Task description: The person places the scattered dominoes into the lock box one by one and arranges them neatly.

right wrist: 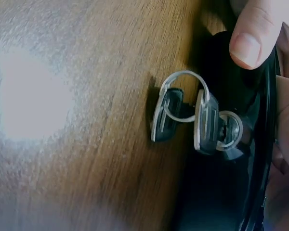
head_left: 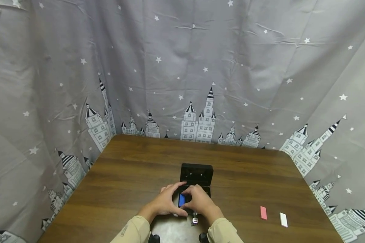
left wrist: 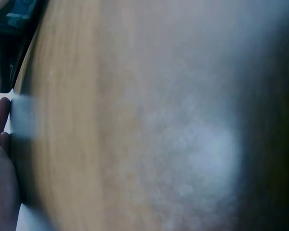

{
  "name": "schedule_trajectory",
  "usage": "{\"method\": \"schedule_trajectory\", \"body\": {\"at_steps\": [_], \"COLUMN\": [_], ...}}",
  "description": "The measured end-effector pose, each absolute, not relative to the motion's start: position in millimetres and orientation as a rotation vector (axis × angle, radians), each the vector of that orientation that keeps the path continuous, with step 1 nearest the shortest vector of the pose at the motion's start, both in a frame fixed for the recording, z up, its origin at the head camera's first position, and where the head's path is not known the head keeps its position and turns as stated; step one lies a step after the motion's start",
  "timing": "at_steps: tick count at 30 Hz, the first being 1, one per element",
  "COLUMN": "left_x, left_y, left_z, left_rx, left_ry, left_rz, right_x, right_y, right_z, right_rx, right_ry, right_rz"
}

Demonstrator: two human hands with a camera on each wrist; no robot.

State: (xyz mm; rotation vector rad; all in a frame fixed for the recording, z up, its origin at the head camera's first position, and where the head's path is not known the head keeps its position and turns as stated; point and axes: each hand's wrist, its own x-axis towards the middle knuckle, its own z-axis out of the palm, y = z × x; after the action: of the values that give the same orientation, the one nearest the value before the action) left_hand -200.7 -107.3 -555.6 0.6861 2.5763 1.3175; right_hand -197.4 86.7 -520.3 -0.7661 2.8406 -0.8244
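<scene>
One left hand [head_left: 165,202] spans and grips the open black case [head_left: 197,172] on the tabletop [head_left: 134,168]; the right hand [head_left: 200,203] pinches the blue block [head_left: 181,200] inside by its ends. The block looks light, stiff, perhaps slippery; those ends seem the surest hold.

The desk [head_left: 237,182] glares pale on the near side of the black case [head_left: 197,173] — dark shadow hugs it in the right wrist view, while the left wrist view blurs heavily beside it.
</scene>
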Motion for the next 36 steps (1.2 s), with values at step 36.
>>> {"method": "schedule_trajectory", "body": {"at_steps": [36], "left_x": [-201.3], "left_y": [-105.4], "left_z": [-559.0], "left_rx": [0.673], "left_ry": [2.618], "left_rz": [1.306], "right_x": [-193.2], "right_y": [173.8], "right_z": [-509.7], "right_rx": [-0.786], "right_ry": [2.898], "right_rz": [-1.162]}}
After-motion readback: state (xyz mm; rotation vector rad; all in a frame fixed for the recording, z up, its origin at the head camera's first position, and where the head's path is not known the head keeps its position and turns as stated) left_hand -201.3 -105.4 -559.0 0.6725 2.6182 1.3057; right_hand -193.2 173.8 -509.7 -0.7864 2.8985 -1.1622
